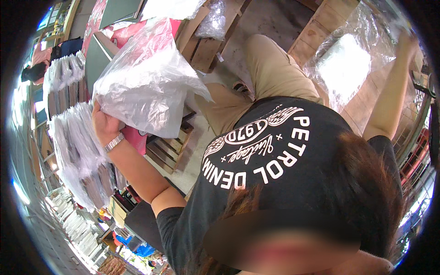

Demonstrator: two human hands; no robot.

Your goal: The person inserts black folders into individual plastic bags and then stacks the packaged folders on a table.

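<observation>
A clear, crinkled plastic bag hangs in front of me on the left. My left hand, with a metal watch on its wrist, is closed on the near left edge of this bag; some of its fingers are hidden behind the film. On the right, my arm reaches out to the picture's rim. There my right hand is smeared and its fingers do not show clearly. Close to it, another clear plastic bag, glaring white in its middle, lies over wooden boards.
Tall stacks of plastic-wrapped flat goods stand at the left. Dark grey panels lie on a pink covering at the upper left. A wooden pallet lies ahead, with a crumpled plastic bundle on it.
</observation>
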